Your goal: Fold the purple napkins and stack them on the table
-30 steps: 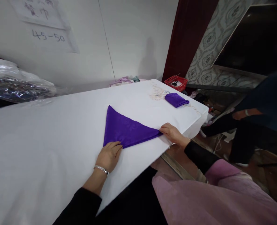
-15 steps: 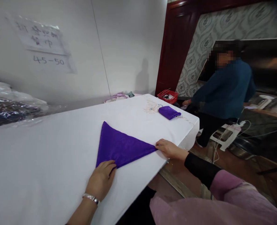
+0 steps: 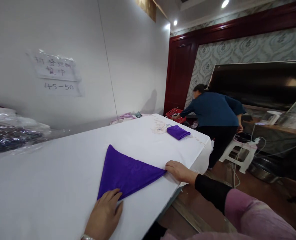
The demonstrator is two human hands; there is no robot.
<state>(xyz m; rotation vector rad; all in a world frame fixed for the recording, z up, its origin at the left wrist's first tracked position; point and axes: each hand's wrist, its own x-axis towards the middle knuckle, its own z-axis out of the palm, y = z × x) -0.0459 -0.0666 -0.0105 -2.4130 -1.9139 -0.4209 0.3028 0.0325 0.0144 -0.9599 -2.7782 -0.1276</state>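
Observation:
A purple cloth napkin [image 3: 126, 175], folded into a triangle, lies flat on the white tablecloth [image 3: 60, 186]. At its near left corner rests my left hand [image 3: 104, 213], fingers laid out over the edge and thumb apart. The narrow right tip of the napkin is pinched between the fingers of my right hand [image 3: 179, 170], near the table's side. Farther back on the same table sits a second purple cloth [image 3: 178, 132], folded into a small bundle.
A co-worker in a blue top [image 3: 214, 108] bends beyond the table, one hand at a red basket [image 3: 176, 114]. Clear plastic bags [image 3: 15, 130] lie at the left. A white stool [image 3: 238, 155] with cables stands at the right. Handwritten paper [image 3: 60, 75] hangs on the wall.
The view has tilted up, so the table sits lower. The co-worker has bent toward the red basket and reached into it. My hands stay at the same two corners of the napkin.

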